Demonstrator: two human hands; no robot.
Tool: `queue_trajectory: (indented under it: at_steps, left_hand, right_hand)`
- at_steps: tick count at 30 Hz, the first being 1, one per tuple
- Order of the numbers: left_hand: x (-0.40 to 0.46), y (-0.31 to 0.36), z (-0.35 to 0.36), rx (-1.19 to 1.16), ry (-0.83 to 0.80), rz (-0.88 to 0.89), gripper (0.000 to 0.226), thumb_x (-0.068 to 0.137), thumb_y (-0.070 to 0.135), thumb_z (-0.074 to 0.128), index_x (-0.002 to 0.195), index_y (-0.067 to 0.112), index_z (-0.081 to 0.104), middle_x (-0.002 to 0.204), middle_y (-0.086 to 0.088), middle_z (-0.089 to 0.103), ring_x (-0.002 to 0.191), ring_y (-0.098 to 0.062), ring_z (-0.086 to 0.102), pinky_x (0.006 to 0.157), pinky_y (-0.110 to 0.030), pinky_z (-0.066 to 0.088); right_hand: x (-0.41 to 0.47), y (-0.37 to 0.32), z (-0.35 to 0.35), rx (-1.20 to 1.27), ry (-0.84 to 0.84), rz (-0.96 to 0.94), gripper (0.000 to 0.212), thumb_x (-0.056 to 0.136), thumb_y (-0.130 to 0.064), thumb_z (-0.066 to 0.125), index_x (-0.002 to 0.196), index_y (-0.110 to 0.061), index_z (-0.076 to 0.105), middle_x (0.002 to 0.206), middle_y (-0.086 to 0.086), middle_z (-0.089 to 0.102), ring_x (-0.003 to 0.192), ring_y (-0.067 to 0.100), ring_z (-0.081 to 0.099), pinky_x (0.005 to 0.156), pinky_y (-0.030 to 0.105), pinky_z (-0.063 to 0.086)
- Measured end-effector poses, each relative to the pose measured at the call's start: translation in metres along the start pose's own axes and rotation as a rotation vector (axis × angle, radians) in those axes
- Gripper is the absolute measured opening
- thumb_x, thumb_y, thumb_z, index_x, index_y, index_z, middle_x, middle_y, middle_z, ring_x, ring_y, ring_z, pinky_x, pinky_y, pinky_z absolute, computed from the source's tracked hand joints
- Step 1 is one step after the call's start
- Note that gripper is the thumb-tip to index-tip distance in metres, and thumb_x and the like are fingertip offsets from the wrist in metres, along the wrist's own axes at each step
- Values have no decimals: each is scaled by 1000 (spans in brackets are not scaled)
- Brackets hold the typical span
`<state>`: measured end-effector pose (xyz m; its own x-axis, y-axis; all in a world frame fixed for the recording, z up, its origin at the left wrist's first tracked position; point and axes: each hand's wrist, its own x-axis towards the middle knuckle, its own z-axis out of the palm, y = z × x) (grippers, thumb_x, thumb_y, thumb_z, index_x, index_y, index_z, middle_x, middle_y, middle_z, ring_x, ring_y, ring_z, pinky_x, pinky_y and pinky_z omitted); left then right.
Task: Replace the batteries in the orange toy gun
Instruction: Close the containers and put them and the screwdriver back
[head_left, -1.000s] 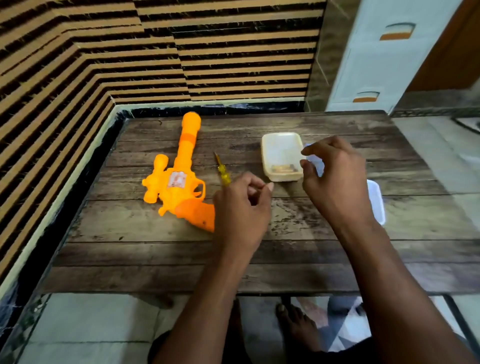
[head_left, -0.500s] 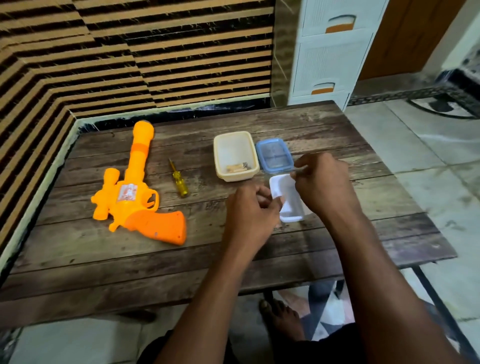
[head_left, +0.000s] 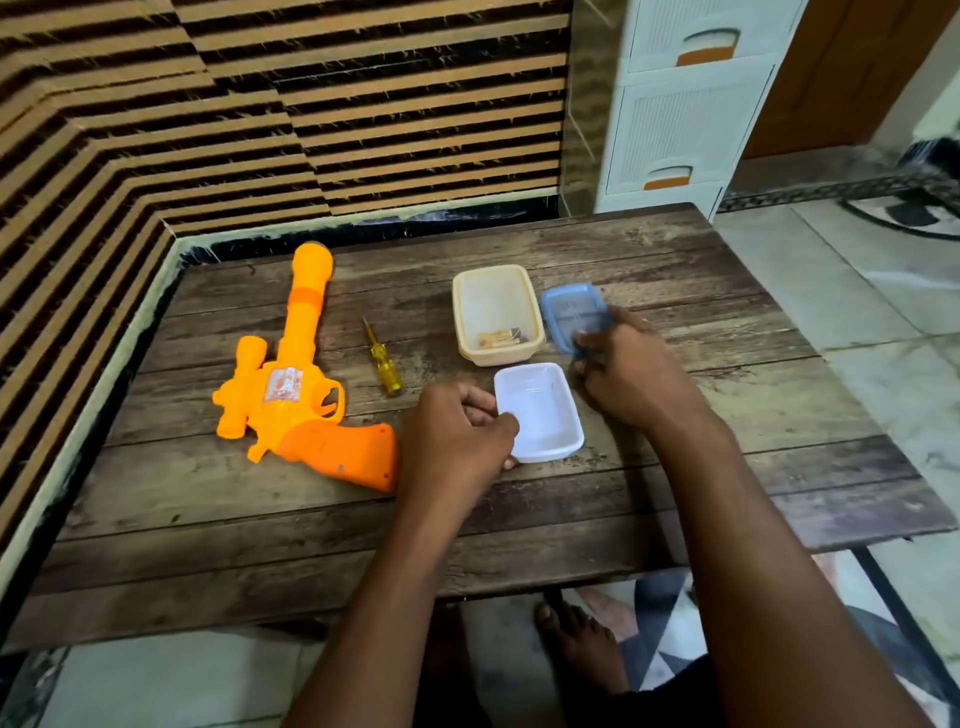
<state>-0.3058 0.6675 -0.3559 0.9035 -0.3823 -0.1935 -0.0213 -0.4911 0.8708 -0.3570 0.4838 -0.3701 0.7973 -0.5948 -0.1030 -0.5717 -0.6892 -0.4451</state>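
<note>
The orange toy gun (head_left: 296, 405) lies flat on the left part of the wooden table (head_left: 208, 519), barrel pointing away. A yellow screwdriver (head_left: 383, 361) lies just to its right. Further back, a cream container (head_left: 496, 280) holds a few batteries (head_left: 501, 339) at its near end. My left hand (head_left: 457, 441) pinches the left rim of an empty white container (head_left: 543, 410) in front of it. My right hand (head_left: 634, 374) reaches to the blue lid (head_left: 569, 306) beside the cream container, fingers curled over its near edge.
A striped wall (head_left: 156, 130) closes off the table's left and back sides. A white drawer cabinet (head_left: 685, 114) stands behind the back right corner. Tiled floor lies past the table's right edge, and bare feet (head_left: 576, 639) show under the front edge.
My right hand left the right side of the white container and moved back onto the blue lid. My left hand took the white container's left rim. The view shifted slightly.
</note>
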Motion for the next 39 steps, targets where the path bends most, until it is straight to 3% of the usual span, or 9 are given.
queue_trajectory:
  at_steps: [4, 9, 15, 19, 22, 24, 29, 34, 39]
  left_hand:
    - [3, 1, 1, -28, -18, -25, 12, 86, 6, 76, 87, 15, 68, 60, 2, 70, 47, -14, 70, 60, -38, 64]
    - [4, 1, 1, -31, 1, -22, 12, 85, 8, 75, 85, 17, 67, 56, 5, 69, 46, -13, 69, 52, -28, 53]
    - [3, 1, 4, -11, -3, -15, 13, 86, 10, 76, 86, 19, 67, 58, 5, 70, 48, -13, 71, 59, -31, 58]
    - [3, 2, 3, -14, -12, -20, 11, 88, 15, 77, 89, 19, 67, 61, 4, 71, 50, -13, 72, 58, -30, 59]
    - [2, 6, 4, 3, -17, -24, 9, 92, 19, 76, 95, 17, 67, 69, 4, 72, 49, -10, 71, 49, -23, 51]
    - [2, 8, 5, -3, -17, -26, 8, 95, 21, 73, 94, 16, 67, 73, 3, 73, 49, -10, 71, 48, -25, 55]
    - [4, 4, 8, -59, -36, -31, 21, 104, 26, 60, 95, 11, 69, 80, -7, 77, 56, -17, 75, 65, -46, 66]
    - [5, 4, 6, -115, -64, -50, 32, 108, 30, 52, 97, 7, 71, 80, -12, 76, 59, -21, 76, 67, -50, 66]
    - [5, 6, 7, -129, -60, -67, 28, 102, 34, 63, 95, 9, 71, 79, -11, 76, 59, -23, 76, 67, -52, 65]
  right_hand:
    - [-18, 6, -4, 42, 139, 80, 28, 87, -31, 79, 104, -8, 81, 134, 18, 61, 111, 38, 67, 97, 35, 53]
    - [-8, 0, 2, 130, 203, 68, 70, 78, -40, 86, 139, -15, 63, 139, 16, 61, 120, 38, 65, 104, 42, 54]
    - [-6, -8, -1, 186, 289, 195, 68, 66, -39, 91, 122, -6, 70, 113, 20, 75, 101, 37, 72, 82, 39, 61]
    - [-21, -7, -18, 259, 335, 255, 71, 66, -36, 91, 125, -4, 68, 114, 22, 73, 105, 38, 69, 82, 38, 57]
    - [-35, -16, -29, 358, 293, 259, 71, 66, -38, 91, 129, -12, 68, 116, 13, 74, 107, 32, 69, 82, 32, 55]
    - [-40, -23, -29, 421, 214, 256, 71, 60, -42, 92, 123, -18, 69, 109, 7, 75, 105, 28, 70, 84, 36, 58]
    - [-46, -32, -24, 356, 11, 217, 73, 63, -39, 96, 124, -13, 65, 108, 5, 66, 101, 25, 66, 77, 33, 52]
    - [-43, -31, -15, 336, -5, 184, 95, 53, -58, 98, 130, -13, 64, 121, 9, 67, 113, 28, 63, 77, 32, 49]
    - [-37, -22, -9, 337, 43, 186, 61, 73, -41, 93, 124, -17, 68, 123, 12, 67, 97, 23, 66, 62, 24, 40]
